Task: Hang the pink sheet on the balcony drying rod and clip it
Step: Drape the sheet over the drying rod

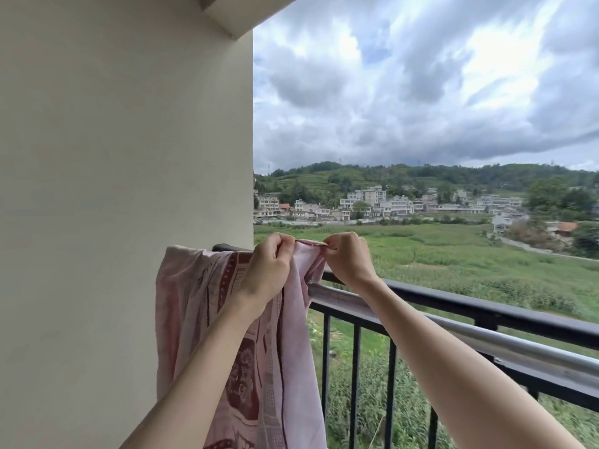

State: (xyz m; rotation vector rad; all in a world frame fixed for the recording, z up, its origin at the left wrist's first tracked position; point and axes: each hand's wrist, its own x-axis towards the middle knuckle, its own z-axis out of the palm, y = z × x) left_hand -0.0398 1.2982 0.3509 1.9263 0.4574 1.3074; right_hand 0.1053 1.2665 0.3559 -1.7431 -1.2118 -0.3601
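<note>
We have the hem of the pink sheet (227,319) pinched between our two hands, the left hand (269,270) and the right hand (348,259) both with fingers curled tight on the edge, holding a short stretch of it taut and level between them, just above the rod (453,332). From that pinched edge the cloth falls away below our wrists in a bunched fold. To the wall side of our hands, the rest of the sheet is already draped over the end of the rod, where it meets the wall (123,157), and it hangs down in a long gathered mass with its dark red pattern showing. So, as we judge it, the hanging is partly done: the sheet is up on the rod but crowded at the wall end, not spread out. Away from the wall the silver rod runs bare, with the black railing (486,311) just behind it. What is left, we think, is to draw the edge along the rod away from the wall, smooth it flat, and then clip it. We see no clip anywhere in view, neither on the sheet nor on the rod.
</note>
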